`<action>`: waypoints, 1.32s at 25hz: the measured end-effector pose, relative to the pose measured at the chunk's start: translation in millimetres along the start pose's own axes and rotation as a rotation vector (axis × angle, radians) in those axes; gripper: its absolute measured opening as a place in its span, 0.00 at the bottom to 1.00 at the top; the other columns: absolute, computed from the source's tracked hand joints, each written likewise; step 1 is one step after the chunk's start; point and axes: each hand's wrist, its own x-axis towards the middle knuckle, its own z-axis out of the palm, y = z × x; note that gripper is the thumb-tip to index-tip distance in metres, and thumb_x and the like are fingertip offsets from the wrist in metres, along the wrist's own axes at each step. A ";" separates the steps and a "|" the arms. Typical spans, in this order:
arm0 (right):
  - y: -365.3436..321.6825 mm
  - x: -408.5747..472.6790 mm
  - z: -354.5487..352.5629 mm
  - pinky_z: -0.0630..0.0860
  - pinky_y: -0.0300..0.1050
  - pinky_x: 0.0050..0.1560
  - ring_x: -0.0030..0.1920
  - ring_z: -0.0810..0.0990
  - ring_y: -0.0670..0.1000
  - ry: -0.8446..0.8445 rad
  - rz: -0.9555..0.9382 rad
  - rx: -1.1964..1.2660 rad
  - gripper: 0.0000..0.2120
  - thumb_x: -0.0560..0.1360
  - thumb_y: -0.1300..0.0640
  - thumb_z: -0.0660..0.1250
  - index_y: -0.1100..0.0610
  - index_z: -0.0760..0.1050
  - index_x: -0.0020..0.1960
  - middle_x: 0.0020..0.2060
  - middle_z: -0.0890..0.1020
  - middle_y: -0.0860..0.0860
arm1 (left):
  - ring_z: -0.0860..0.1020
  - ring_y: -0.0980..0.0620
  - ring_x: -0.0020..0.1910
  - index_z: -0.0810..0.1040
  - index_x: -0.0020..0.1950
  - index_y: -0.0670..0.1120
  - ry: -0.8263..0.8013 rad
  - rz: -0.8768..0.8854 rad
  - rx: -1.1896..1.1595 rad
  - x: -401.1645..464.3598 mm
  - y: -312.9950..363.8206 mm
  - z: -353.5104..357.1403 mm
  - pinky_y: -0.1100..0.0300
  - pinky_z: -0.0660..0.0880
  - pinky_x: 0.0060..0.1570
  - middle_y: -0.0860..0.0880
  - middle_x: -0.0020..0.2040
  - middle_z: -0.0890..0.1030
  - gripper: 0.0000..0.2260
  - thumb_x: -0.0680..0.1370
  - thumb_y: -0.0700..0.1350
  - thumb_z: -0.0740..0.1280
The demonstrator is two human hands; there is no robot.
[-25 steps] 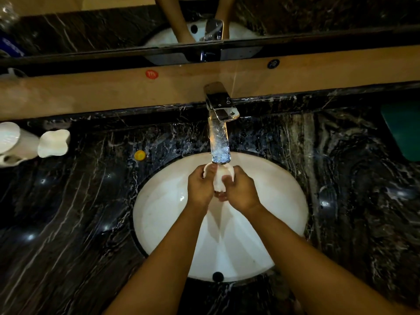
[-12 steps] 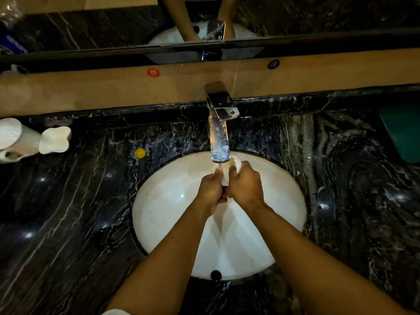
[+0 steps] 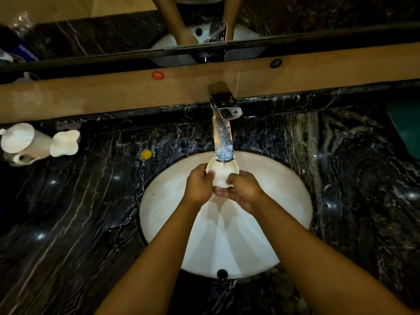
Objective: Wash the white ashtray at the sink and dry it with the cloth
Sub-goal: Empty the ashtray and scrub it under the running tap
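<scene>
Reaching out over the near edge of the round white sink bowl (image 3: 284,201), two bare arms meet in the middle. The left hand (image 3: 198,186) curls round the left rim of the small round white ashtray (image 3: 221,172), with its fingers closed on the edge. The right hand (image 3: 242,189) is cupped under the near right side, with the thumb on the rim. I think both hands hold it so it won't slip when it is wet.

The ashtray sits just under the tip of the shiny silver tap (image 3: 223,137), with its open side up. That way, I think, the water can fall right into it. I cannot see the water clearly.

Half a second ago the hands were pressed closer together and hid most of the ashtray. Now they have turned it, and its round face shows.

Farther away, on the black marble counter (image 3: 79,223), a small yellow cap (image 3: 146,154) lies to the left of the sink. At the far left stand a white lidded pot (image 3: 21,142) and a white wavy dish (image 3: 64,143). At the far right edge is something green (image 3: 406,128). It may be the cloth, but I cannot tell. Drying has not begun.
</scene>
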 end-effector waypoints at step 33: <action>13.5 -58.4 -36.5 0.67 0.40 0.23 0.25 0.76 0.54 0.256 -0.068 -0.848 0.09 0.75 0.60 0.66 0.65 0.76 0.50 0.32 0.78 0.59 | 0.83 0.41 0.36 0.76 0.64 0.32 -0.284 -0.454 -0.348 -73.1 -8.7 2.1 0.51 0.85 0.38 0.35 0.48 0.82 0.12 0.82 0.36 0.65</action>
